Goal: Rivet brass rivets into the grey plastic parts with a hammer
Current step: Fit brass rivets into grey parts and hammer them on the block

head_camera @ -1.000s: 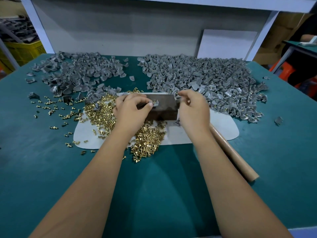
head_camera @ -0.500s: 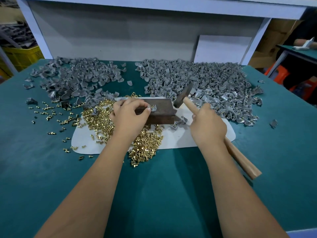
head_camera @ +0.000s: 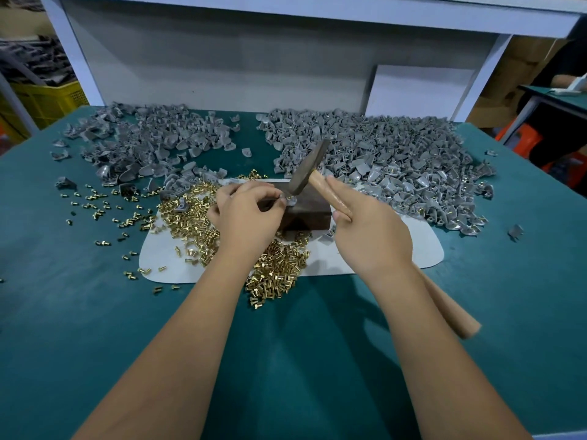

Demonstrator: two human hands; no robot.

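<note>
- Head view: teal felt tabletop carries two heaps of grey plastic parts.
- Loose brass rivets spill over a white mat.
- Right hand clasps the wooden-handled steel hammer, head lowered on a dark metal block.
- Left hand pinches a small grey part there.

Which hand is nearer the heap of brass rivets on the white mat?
Left. The left hand sits directly over the brass rivets, pinching a small grey part on the metal block. The right hand grips the hammer, off to the block's right.
</note>
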